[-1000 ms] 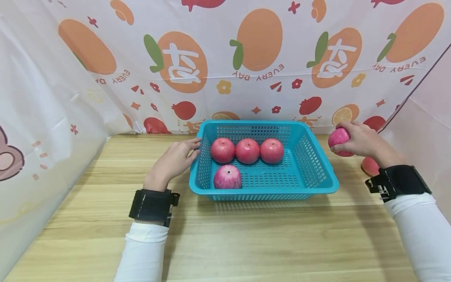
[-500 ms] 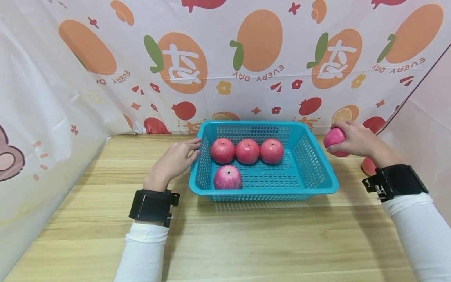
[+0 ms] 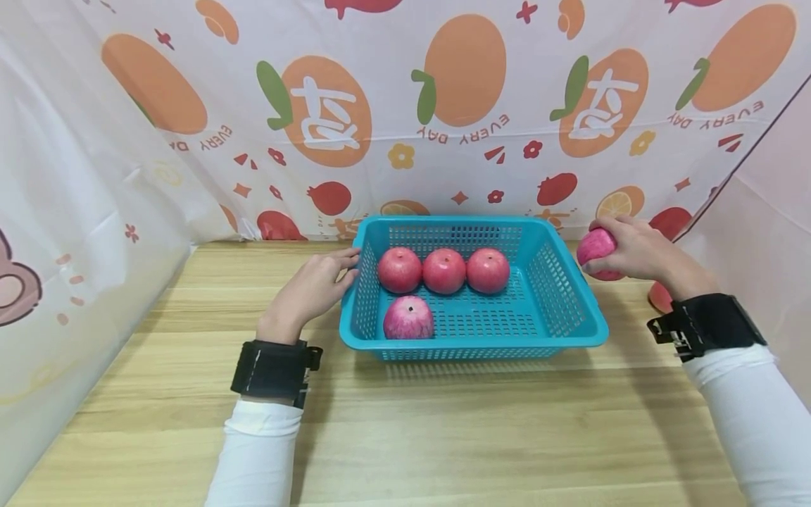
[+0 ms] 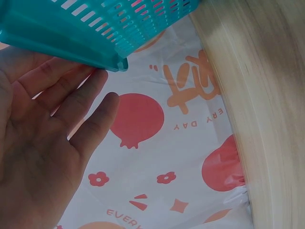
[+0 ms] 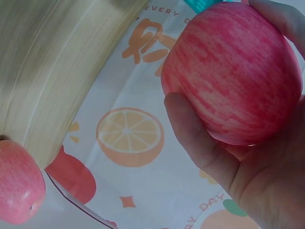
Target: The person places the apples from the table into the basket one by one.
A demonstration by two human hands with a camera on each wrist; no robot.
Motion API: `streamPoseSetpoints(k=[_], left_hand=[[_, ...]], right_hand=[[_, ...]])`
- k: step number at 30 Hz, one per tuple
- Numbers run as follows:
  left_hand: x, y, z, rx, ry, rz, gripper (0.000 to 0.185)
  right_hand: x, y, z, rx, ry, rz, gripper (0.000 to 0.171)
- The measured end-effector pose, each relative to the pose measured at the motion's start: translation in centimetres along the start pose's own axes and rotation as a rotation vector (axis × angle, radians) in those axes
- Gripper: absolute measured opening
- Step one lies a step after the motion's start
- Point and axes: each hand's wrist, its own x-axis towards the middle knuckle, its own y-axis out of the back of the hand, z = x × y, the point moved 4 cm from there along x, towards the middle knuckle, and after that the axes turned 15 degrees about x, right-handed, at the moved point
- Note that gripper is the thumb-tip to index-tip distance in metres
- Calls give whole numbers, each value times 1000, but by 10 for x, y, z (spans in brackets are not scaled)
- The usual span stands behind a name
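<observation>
One apple (image 3: 594, 248) sits clasped in the right hand (image 3: 636, 252), fingers and thumb curled round it, held in the air just off the basket's (image 3: 573, 310) right rim. Four more apples lie inside the basket, three in a row (image 3: 443, 270) at the back and one (image 3: 408, 317) in front at the left, while the left hand (image 3: 310, 289) rests with straight fingers against the left wall. Another apple (image 5: 19, 183) lies on the table (image 3: 443, 436) by the right wrist, near the fruit-print cloth (image 3: 405, 105).

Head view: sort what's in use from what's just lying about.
In use: apple held in right hand; basket steadied by left hand; four apples inside it.
Lying about: spare apple on table; printed cloth.
</observation>
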Motion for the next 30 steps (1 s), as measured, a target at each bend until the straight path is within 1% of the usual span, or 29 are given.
streamPoseSetpoints(k=[7,17,24,30], left_hand=[[0,2,1,4,0,0,44],[-1,1,0,-12,10,-10,46],[-1,1,0,-19,4,-8,46],[-1,1,0,2,-4,7,43]], right_hand=[[1,1,-3,6,4,-5,68],[3,0,-5,7,4,-17,73],[2,1,-7,14,1,-18,71],[4,-1,-14,7,37,-11,70]])
